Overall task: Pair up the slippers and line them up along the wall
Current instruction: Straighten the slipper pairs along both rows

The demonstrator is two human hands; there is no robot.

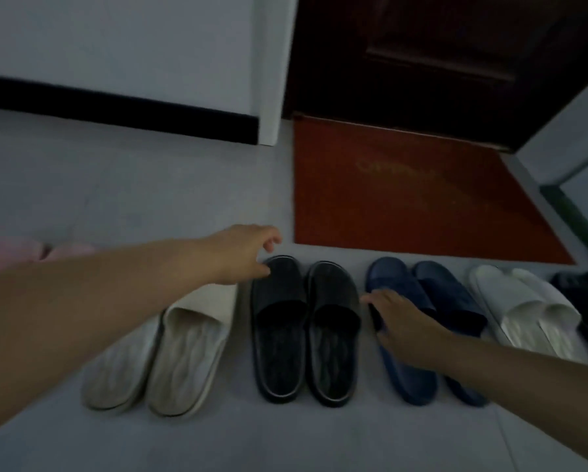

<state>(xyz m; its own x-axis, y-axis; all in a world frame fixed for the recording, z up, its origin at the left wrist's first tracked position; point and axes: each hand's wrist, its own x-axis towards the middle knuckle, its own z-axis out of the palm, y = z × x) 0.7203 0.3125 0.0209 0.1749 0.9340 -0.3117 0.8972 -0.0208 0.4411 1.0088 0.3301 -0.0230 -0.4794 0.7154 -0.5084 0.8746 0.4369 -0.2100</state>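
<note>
Slipper pairs stand in a row on the grey floor, toes pointing at the far wall: a cream pair (pixel 183 352), a black pair (pixel 306 332), a blue pair (pixel 452 294) and a white pair (pixel 527 311). My left hand (pixel 241 253) reaches across above the cream pair. Its thumb touches the toe of the left black slipper (pixel 279 301) and its fingers hang loosely curled, holding nothing. My right hand (pixel 401 321) lies on the strap of the left blue slipper (pixel 387 274), fingers stretched towards the gap beside the black pair.
A pink pair (pixel 13 253) lies at the far left edge and a dark pair (pixel 585 287) at the far right. A red doormat (pixel 421 192) lies in front of a dark door (pixel 438 56). The wall with a black skirting board (pixel 115 107) runs at the back left.
</note>
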